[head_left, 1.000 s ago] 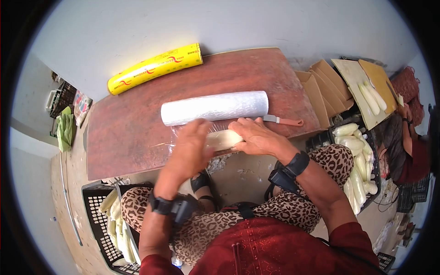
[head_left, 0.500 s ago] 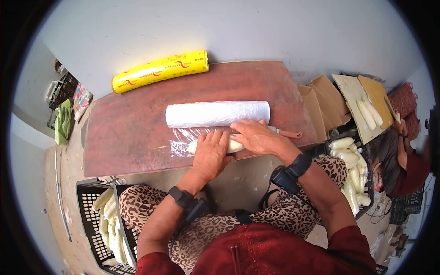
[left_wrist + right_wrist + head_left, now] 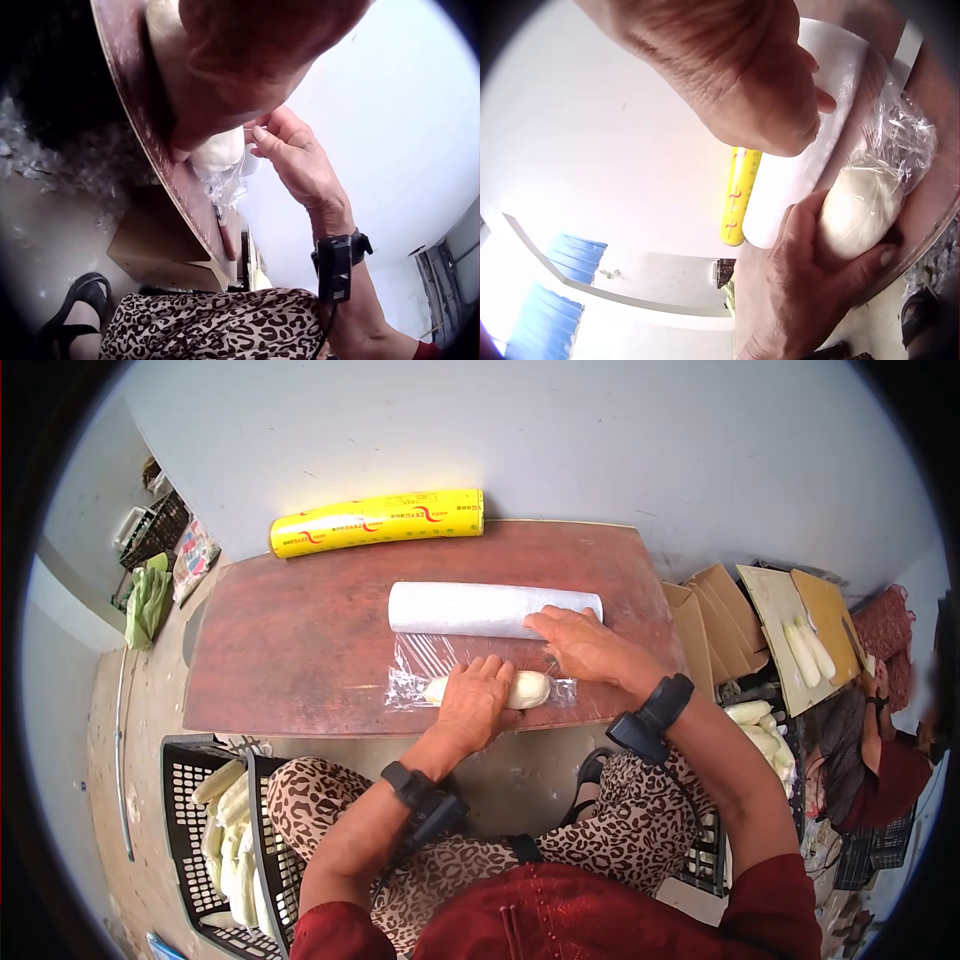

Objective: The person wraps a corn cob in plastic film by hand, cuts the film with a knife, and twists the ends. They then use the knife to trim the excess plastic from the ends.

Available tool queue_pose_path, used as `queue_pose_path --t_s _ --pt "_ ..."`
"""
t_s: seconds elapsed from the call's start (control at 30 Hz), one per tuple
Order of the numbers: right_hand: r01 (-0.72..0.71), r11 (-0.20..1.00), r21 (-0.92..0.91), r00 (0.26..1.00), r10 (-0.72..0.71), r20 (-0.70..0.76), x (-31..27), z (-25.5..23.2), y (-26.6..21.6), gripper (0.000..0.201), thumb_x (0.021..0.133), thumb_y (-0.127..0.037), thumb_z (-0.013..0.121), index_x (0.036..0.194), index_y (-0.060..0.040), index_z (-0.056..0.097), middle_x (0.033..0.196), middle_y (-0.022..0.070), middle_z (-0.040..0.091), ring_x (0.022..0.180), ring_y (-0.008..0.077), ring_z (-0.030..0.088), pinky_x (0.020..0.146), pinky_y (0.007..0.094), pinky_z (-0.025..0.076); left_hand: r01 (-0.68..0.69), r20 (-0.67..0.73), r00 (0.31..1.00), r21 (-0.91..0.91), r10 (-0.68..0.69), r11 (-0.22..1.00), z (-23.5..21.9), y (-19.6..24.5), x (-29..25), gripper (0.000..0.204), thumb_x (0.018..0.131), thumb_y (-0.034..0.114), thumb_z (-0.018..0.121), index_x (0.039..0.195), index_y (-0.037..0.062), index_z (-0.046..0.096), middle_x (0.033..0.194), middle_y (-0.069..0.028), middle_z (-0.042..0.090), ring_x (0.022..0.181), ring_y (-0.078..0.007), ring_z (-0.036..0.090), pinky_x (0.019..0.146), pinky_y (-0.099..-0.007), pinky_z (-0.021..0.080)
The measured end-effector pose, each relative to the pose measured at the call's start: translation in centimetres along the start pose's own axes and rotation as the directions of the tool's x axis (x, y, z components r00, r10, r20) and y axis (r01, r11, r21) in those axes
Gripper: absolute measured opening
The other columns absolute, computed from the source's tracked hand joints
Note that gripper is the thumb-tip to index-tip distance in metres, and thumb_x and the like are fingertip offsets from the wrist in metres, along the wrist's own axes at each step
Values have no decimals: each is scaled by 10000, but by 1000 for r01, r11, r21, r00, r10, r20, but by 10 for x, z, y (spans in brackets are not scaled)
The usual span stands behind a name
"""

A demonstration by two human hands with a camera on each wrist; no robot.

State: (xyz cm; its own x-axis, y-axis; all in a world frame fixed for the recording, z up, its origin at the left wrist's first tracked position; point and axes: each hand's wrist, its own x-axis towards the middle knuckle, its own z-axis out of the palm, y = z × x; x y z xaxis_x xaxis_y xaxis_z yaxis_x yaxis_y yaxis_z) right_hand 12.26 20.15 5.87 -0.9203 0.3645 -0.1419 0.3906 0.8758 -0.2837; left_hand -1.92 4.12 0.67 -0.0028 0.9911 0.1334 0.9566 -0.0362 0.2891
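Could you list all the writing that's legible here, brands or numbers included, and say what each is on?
"XY": part of a repeated red brand word on the yellow roll; I can't read the whole word with certainty.
The smaller print on that roll is too small to read.
The pale label on the black wrist device is too small to read.
No lettering can be made out on the white roll.

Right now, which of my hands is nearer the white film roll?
Your right hand: its fingers are at the right end of the white film roll. Your left hand grips the pale vegetable, on the roll's near side.
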Motion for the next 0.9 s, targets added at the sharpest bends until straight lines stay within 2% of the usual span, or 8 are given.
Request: queue_pose_path --t_s 0.1,0.2,0.3,0.4,0.5,0.7,0.9 --pt "-12 993 -119 1000 10 -14 5 -8 3 478 841 -125 695 1284 -105 517 1258 95 512 1212 284 477 963 485 363 12 -9 1000 -25 -12 1000 1 0 1 517 686 307 821 1068 76 560 1015 -80 581 1023 -273 584 851 -408 442" --pt "5 979 -204 982 -43 -185 7 -7 9 633 748 -175 793 1315 -137 513 1273 80 480 1223 279 434 965 477 334 33 1 999 -53 -33 998 -3 1 3 509 678 306 824 1055 74 572 999 -83 588 1012 -279 590 846 -411 445" --pt "22 962 -272 897 -139 -419 17 15 26 731 705 -215 825 1359 -182 499 1279 77 457 1230 285 412 952 495 312 38 -1 999 -63 -38 997 -2 0 3 503 680 301 826 1052 72 578 1012 -85 592 1018 -282 589 855 -415 443" --pt "-117 970 -213 925 29 -379 27 17 31 735 742 -200 811 1398 -213 482 1353 85 430 1276 290 394 984 512 292 51 47 998 -78 -47 996 -3 1 4 496 689 291 827 1059 73 578 1050 -82 592 1038 -278 582 874 -420 440" --pt "-167 966 -197 913 76 -400 40 20 37 695 777 -226 788 1400 -225 479 1339 87 447 1278 286 398 988 503 286 45 85 996 -93 -37 995 -7 4 3 494 692 294 826 1058 73 578 1049 -83 592 1034 -274 587 883 -419 440" --pt "-110 976 -191 935 36 -352 55 14 50 608 840 -207 728 1391 -180 473 1214 85 499 1185 277 450 962 483 287 48 59 997 -100 -42 994 -5 3 4 532 674 310 832 1079 65 588 1017 -91 602 1026 -280 596 870 -404 449" --pt "-65 980 -186 947 2 -320 73 8 48 553 859 -180 702 1366 -152 483 1166 93 510 1150 266 473 957 479 289 99 115 990 -111 -86 989 -7 4 8 527 701 299 819 1113 60 591 1027 -92 603 1034 -286 583 888 -412 448"
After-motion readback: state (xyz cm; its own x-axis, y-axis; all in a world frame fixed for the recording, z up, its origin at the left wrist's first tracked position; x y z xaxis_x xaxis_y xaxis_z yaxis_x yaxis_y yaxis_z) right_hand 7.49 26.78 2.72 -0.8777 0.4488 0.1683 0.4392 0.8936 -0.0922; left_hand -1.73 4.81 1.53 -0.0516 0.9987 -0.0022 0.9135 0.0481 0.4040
